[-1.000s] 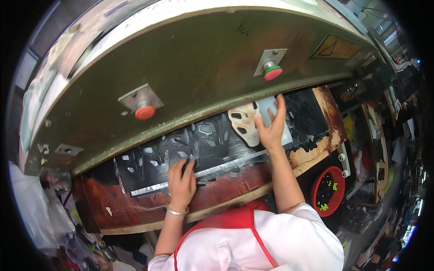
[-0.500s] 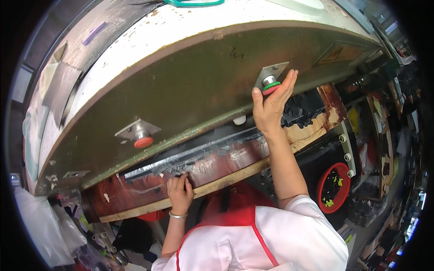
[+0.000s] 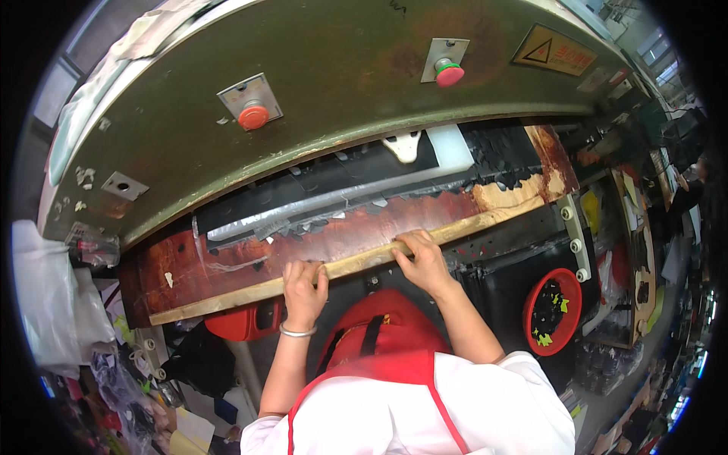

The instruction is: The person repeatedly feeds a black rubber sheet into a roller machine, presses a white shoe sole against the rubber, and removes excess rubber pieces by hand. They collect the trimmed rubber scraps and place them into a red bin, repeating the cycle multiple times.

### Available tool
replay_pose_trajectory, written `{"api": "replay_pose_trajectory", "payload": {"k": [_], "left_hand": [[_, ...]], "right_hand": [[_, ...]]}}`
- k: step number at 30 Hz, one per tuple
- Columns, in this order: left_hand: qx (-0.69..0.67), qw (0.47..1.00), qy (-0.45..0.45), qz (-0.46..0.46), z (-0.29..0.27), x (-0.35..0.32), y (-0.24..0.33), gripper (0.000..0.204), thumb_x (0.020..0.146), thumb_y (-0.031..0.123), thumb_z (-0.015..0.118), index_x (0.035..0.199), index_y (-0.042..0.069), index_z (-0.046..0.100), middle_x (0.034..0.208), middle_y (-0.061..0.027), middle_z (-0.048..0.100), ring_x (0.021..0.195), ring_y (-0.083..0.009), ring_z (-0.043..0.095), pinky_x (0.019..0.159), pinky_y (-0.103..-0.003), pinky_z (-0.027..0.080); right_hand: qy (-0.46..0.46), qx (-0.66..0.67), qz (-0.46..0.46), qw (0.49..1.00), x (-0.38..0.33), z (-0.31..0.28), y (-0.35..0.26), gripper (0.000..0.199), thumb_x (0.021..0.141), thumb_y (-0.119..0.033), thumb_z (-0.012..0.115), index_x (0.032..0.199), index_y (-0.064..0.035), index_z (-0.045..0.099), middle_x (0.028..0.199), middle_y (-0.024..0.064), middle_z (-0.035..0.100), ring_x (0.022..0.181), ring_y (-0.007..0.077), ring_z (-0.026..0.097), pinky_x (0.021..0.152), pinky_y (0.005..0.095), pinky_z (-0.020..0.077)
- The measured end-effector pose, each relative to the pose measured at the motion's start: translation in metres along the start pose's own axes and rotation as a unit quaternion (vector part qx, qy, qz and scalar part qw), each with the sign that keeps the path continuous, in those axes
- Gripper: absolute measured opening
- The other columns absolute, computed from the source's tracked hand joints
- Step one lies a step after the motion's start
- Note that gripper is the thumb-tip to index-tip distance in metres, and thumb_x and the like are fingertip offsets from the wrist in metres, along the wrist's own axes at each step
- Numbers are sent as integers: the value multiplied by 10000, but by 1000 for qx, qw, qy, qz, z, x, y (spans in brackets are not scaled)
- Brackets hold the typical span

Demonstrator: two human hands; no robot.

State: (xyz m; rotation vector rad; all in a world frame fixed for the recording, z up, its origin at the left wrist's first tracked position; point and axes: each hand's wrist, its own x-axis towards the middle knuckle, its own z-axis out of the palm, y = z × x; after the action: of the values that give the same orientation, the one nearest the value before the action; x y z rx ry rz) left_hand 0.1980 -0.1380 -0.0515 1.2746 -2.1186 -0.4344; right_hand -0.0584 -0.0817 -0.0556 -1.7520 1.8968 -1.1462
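Note:
My left hand, with a silver bangle at the wrist, has its fingers bent over the wooden front edge of a worn reddish-brown work board. Further right along the same edge, my right hand rests with bent fingers hooked on the wood. Beyond both hands lies a dark sheet with a ragged near border. On it are a cream-coloured flat piece with holes and a pale block. A green machine front overhangs the far part of these.
That front carries a red push button, a pink button with a green ring and a warning plate. Low on the right stands a red basin of black and yellow scraps. A red stool shows under the board.
My right hand has come off the green-ringed button and down to the wooden edge. My left hand moved slightly nearer, onto that edge. More of the sheet under the machine front now shows.

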Motion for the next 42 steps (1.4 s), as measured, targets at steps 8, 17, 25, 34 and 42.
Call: {"api": "replay_pose_trajectory", "payload": {"k": [8, 17, 25, 34, 42], "left_hand": [[-48, 995, -87, 5, -22, -67, 25, 85, 802, 34, 662, 885, 33, 679, 792, -123, 577, 782, -318, 554, 705, -401, 456], [-26, 999, -6, 27, -44, -70, 58, 69, 830, 51, 663, 887, 13, 677, 669, -118, 606, 614, -290, 581, 571, -376, 464], [100, 981, -138, 92, 1, -50, 112, 515, 809, 187, 682, 1295, 81, 547, 1378, -197, 457, 1312, -361, 415, 1112, -570, 242], [139, 973, -162, 92, -4, -129, 132, 531, 814, 204, 669, 1320, 120, 535, 1432, -190, 396, 1365, -366, 334, 1120, -591, 193], [78, 985, -107, 109, 6, -109, 179, 552, 763, 217, 737, 1281, 134, 563, 1383, -191, 418, 1327, -384, 357, 1100, -612, 196]], "right_hand": [[56, -69, 1, 996, -44, -37, -23, 248, 738, -84, 725, 960, 6, 662, 885, 154, 652, 878, 348, 589, 795, 427, 481], [29, -204, 62, 977, 6, -60, -13, 1034, 599, -281, 846, 1469, -111, 314, 1350, 392, 321, 1295, 564, 250, 1077, 534, 317], [58, 254, 133, 956, -37, -108, -12, 991, 613, -129, 824, 1459, -47, 315, 1240, 230, 524, 1106, 308, 555, 958, 410, 463], [239, 236, 217, 916, -102, -219, 49, 837, 645, -11, 798, 1379, -44, 396, 1206, 126, 531, 1067, 208, 552, 915, 326, 461], [163, -217, 271, 924, -205, -249, 112, 939, 565, -149, 835, 1390, -63, 395, 1353, 263, 413, 1287, 437, 351, 1100, 504, 272]]}}
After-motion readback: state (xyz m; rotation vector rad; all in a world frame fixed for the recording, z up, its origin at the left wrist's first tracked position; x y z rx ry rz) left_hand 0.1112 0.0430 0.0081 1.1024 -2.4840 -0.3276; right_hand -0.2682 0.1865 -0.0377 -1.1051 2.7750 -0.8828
